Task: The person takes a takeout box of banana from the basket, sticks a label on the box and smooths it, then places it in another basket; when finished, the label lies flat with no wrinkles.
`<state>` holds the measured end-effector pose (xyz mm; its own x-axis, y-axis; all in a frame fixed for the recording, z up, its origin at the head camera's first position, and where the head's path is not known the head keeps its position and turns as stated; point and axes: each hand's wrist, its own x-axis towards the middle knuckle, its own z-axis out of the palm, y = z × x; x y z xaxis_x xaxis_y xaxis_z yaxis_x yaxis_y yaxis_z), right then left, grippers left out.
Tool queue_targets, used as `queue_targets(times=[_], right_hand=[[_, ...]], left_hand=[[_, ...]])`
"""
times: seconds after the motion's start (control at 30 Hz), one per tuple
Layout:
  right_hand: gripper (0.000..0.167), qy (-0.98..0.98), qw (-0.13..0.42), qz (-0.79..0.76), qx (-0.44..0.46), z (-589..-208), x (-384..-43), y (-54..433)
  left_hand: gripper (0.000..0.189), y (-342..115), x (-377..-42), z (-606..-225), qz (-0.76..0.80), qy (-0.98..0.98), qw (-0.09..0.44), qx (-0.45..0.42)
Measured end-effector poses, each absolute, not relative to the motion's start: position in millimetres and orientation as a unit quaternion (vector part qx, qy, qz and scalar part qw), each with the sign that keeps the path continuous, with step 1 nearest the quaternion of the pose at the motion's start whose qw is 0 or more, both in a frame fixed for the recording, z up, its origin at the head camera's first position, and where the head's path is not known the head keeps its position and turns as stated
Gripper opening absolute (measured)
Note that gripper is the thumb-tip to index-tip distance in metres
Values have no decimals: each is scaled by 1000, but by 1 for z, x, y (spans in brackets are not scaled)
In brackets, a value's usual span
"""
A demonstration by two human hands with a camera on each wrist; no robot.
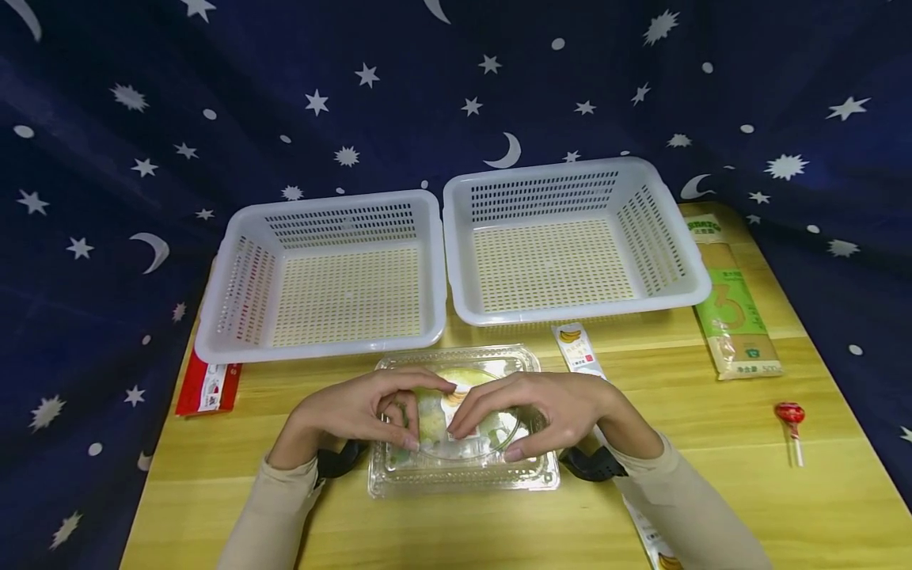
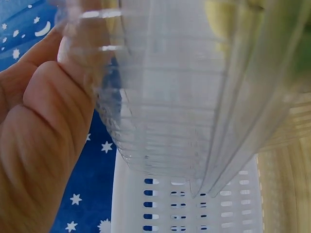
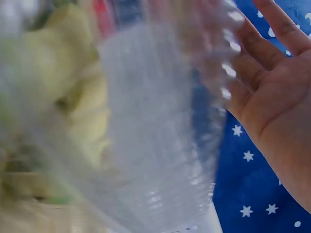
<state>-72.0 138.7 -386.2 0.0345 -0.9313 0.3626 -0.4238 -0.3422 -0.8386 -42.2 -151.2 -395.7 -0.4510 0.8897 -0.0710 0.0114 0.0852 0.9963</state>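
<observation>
A clear plastic clamshell box lies closed in front of me, with yellow and green contents showing through it. On its lid sits a white label with a banana picture. My left hand rests on the lid, its index fingertip at the label's upper edge and its thumb lower down. From the other side my right hand touches the label with its fingertips, thumb near the lid's right part. Both wrist views see the box wall close up; the right one is blurred.
Two white perforated baskets, left and right, stand behind the box. A strip of banana labels passes under my right arm. On the right lie a green-and-brown packet and a red lollipop; a red packet lies left.
</observation>
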Motion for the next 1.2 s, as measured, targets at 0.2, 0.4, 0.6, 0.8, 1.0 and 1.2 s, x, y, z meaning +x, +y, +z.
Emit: queue_targets(times=[0.2,0.4,0.6,0.8,1.0,1.2], right_hand=[[47,516,249,-476,-667,-379,-75,144],[49,526,244,-477,-661,-377,-78,147],[51,528,236,-482,-658,-376,-82,151],[52,576,218,-473,-630,-377,-87,170],[52,639,183,-469,-581,-378,-94,199],[55,697,146,-480,-512,-375,-103,237]], left_hand=[[67,-148,-44,-395,580,615,379,376],[67,-147,-44,-396,579,612,379,382],[67,-154,-39,-395,576,629,367,371],[68,-183,-29,-392,587,651,304,373],[66,-214,-18,-391,579,680,239,381],[64,-226,-10,-398,554,725,234,335]])
